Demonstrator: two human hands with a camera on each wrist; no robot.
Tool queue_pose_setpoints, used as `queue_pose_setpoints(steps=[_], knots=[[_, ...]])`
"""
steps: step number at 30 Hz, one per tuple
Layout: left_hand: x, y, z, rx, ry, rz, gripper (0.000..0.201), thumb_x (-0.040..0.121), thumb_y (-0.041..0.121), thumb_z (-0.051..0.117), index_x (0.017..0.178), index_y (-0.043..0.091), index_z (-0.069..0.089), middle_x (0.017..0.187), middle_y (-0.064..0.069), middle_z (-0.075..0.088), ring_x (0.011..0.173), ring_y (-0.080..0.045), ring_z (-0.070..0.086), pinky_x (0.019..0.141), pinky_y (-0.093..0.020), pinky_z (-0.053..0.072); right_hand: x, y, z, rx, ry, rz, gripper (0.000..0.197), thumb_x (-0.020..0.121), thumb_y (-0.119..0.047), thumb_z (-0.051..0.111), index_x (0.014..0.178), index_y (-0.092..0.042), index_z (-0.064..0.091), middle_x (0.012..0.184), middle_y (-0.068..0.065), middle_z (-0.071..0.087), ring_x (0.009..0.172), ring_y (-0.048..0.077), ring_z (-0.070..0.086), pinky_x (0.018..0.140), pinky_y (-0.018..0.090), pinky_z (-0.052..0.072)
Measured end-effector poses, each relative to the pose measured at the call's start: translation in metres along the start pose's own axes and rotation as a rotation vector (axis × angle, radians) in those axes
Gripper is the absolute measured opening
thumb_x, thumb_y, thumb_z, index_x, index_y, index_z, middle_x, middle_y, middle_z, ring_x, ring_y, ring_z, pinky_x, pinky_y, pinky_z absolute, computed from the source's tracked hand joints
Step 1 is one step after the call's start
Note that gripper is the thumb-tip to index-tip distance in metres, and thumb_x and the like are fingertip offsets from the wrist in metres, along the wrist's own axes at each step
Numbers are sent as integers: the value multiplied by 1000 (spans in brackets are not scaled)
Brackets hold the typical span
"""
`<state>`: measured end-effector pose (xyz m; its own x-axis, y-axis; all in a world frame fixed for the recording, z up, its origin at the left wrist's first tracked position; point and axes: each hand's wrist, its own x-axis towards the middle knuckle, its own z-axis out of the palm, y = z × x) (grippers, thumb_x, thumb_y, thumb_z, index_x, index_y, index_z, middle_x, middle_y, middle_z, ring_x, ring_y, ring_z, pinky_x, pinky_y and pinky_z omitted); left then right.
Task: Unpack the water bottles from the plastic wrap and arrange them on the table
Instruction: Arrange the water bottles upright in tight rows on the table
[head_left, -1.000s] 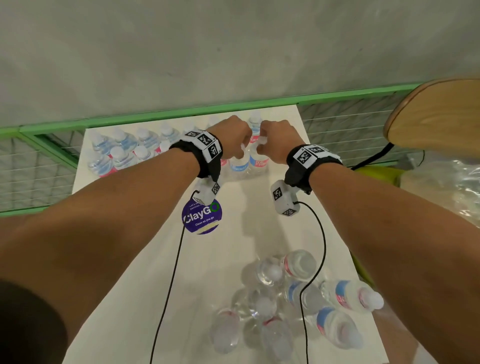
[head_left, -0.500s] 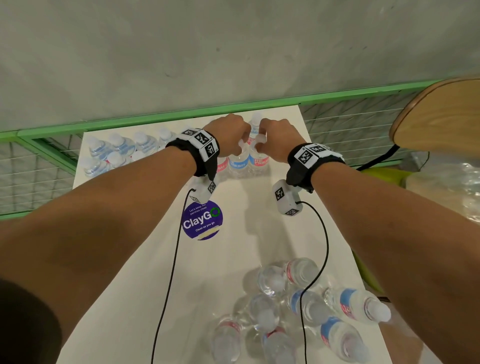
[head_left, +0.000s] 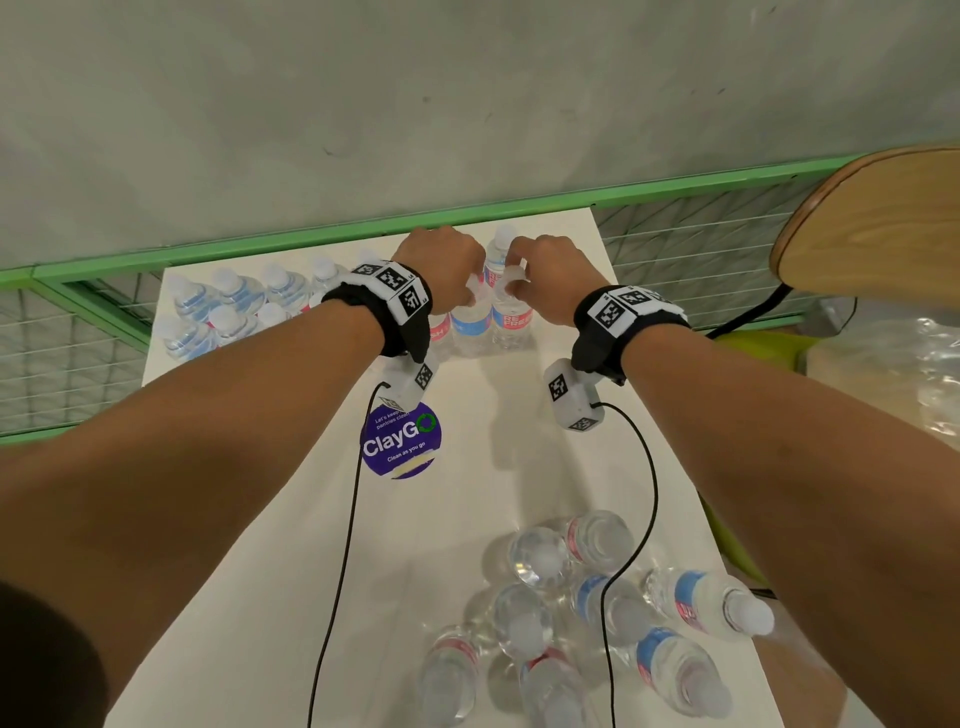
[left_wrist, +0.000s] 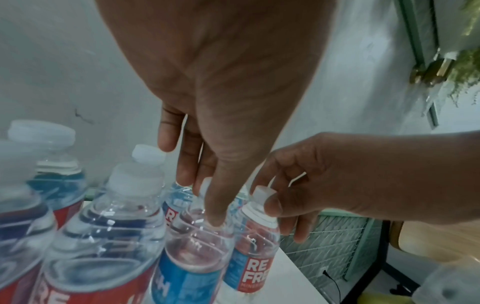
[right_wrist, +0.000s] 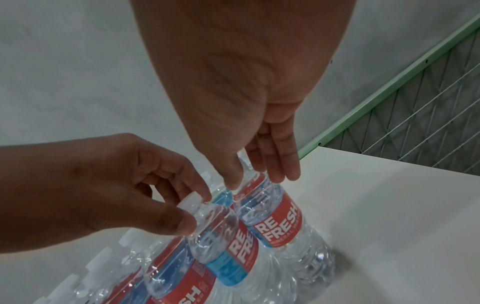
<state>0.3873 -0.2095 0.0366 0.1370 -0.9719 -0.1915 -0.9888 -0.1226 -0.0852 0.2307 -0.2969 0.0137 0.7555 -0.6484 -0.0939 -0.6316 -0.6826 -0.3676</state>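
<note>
The left hand (head_left: 441, 270) pinches the neck of one upright bottle (head_left: 470, 322) and the right hand (head_left: 550, 270) pinches the cap of its neighbour (head_left: 511, 317), both standing on the bench (head_left: 467, 493). Beside the left hand stands a finished group (head_left: 234, 306); well behind both wrists, near the person, several loose bottles (head_left: 597, 613) still wait to be arranged.

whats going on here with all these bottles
A person is setting clear plastic water bottles upright in rows at the far end of the white table. The left hand and right hand each pinch a bottle near its white cap. More bottles lie loose at the near end.
</note>
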Motion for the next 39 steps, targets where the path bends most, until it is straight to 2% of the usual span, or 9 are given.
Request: queue_pose_setpoints(steps=[3,5,8,13,16,19,23,32,39], knots=[[-1,2,-2,47,-7,-27,46,79,49,73,113,21,62,105,-3,66,99,-29,60,89,-41,39,0,0,-1,27,3,5,35,88,-30,66,119,-17,59,107,12,62,100,30,57,77,31,41],[-3,6,-7,108,-8,-81,51,77,64,67,96,17,60,85,-2,62,88,-28,58,92,-45,36,-1,0,0,40,6,11,35,87,-30,66,119,-17,60,107,12,62,100,30,58,80,34,45],[-4,8,-8,127,-11,-82,44,82,61,63,80,17,56,70,0,55,79,-28,57,96,-48,34,-2,-1,0,38,16,25,31,88,-26,66,117,-15,61,107,12,65,101,31,59,83,37,48],[-2,3,-2,84,14,-30,36,83,47,72,109,22,67,99,-2,70,99,-28,61,95,-44,36,-3,-3,-1,60,35,38,27,88,-25,67,112,-15,61,105,11,67,96,32,61,81,39,51],[-4,3,2,58,45,-27,40,83,46,71,114,22,65,107,-2,68,104,-29,59,95,-43,36,-4,-5,-2,77,25,54,26,88,-26,67,111,-16,59,103,11,67,94,32,62,82,42,53],[-7,6,4,126,65,-44,46,84,58,64,110,20,67,103,-4,68,102,-29,57,92,-43,35,-4,-4,-2,96,20,78,27,87,-29,68,109,-16,57,100,12,66,92,32,61,80,41,53],[-8,7,4,185,60,-34,40,88,58,59,103,22,70,93,-1,69,98,-28,55,90,-43,34,-4,-4,-2,97,21,75,29,88,-32,68,109,-15,56,99,12,65,91,32,60,80,39,52],[-7,3,9,135,116,-28,37,91,51,59,115,25,69,105,-5,69,107,-30,53,94,-43,34,-4,-4,2,85,61,63,26,88,-31,67,107,-16,56,99,9,67,88,32,62,79,42,54],[-7,3,11,134,124,-37,38,91,51,59,115,23,69,105,-6,68,105,-31,53,92,-43,36,-5,-4,6,78,124,60,27,89,-32,65,107,-14,56,100,8,68,89,33,63,79,44,54]])
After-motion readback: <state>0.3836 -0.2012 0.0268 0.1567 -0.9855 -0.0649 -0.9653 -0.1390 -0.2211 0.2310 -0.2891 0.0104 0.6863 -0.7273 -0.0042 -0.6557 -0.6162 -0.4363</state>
